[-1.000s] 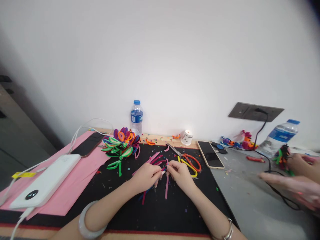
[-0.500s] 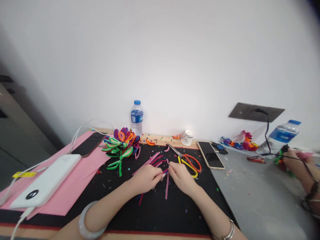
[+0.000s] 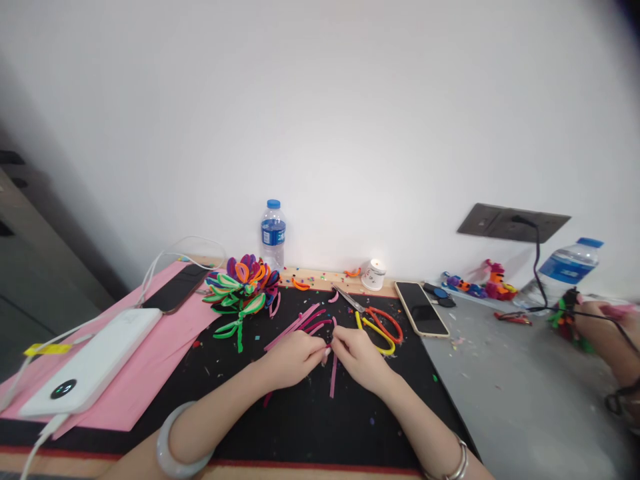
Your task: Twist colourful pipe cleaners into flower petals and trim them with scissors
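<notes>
My left hand (image 3: 293, 360) and my right hand (image 3: 361, 353) meet over the black mat, fingertips pinched close together. Between them is a dark pink pipe cleaner (image 3: 328, 349), mostly covered by the fingers; a dark pink end shows below my left wrist. Several pink and magenta pipe cleaners (image 3: 295, 327) lie just behind the left hand. One light pink pipe cleaner (image 3: 333, 380) stretches over the mat beside the right hand. Scissors (image 3: 384, 323) with red and yellow handles rest behind the right hand. A colourful pipe cleaner flower (image 3: 245, 293) lies farther left.
Left are pink sheets (image 3: 150, 380), a white power bank (image 3: 95, 360) with cables and a dark phone (image 3: 177, 288). At the back stand a water bottle (image 3: 273, 233) and a paper cup (image 3: 373, 275). Another phone (image 3: 421, 310) lies right; beyond it another person's hand (image 3: 595, 327) holds coloured pieces.
My two hands have drawn closer together, fingertips almost touching. The dark pink end below my left hand has shifted left. The other person's hand has moved slightly.
</notes>
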{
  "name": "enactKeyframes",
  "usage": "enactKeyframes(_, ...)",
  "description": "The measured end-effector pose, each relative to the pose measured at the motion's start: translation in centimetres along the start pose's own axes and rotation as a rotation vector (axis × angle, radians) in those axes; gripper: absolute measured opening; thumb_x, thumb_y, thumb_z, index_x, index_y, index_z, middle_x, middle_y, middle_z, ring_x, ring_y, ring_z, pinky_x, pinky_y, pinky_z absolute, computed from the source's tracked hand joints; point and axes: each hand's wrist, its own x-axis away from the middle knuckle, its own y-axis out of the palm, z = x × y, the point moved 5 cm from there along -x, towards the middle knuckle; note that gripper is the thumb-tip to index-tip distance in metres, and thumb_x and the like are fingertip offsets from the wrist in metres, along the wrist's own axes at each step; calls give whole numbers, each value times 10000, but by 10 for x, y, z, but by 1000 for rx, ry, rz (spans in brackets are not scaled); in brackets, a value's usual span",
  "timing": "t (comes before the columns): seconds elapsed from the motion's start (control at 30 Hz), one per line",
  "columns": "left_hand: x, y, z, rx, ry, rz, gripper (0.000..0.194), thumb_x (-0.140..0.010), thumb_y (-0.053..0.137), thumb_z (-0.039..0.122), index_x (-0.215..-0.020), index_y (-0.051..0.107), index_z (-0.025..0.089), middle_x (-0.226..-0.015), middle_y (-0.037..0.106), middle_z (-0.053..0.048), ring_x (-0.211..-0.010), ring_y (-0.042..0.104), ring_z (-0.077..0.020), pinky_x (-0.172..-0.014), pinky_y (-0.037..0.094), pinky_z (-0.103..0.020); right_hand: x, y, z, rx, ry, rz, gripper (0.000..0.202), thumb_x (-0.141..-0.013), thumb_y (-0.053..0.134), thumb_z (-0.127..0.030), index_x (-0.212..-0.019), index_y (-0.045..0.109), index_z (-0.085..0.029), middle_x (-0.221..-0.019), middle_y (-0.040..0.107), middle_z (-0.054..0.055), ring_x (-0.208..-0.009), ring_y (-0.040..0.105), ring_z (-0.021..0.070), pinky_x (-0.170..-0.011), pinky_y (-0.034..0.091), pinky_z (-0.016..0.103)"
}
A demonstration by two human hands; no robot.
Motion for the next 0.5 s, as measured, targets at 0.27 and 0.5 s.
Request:
enactKeyframes(0.27, -1, -10, 5, 42, 40, 34, 295, -868, 361, 197, -694, 597, 170, -609, 574, 20, -571, 522, -114, -577, 352, -207, -2, 3, 7, -317, 147, 5, 260, -787, 413, -227, -531, 387, -186, -502, 331, -62, -473, 299, 89, -459, 218, 218)
enactKeyframes(0.5, -2, -10, 4, 145, 37, 63, 300, -868, 372, 232, -669, 585, 159, -531, 503, 41, -496, 450, -90, -523, 330, -193, -2, 16, 13, -602, 288, -58, 265, -794, 367, -326, -567, 413, -199, -414, 254, -98, -344, 139, 60, -348, 123, 207)
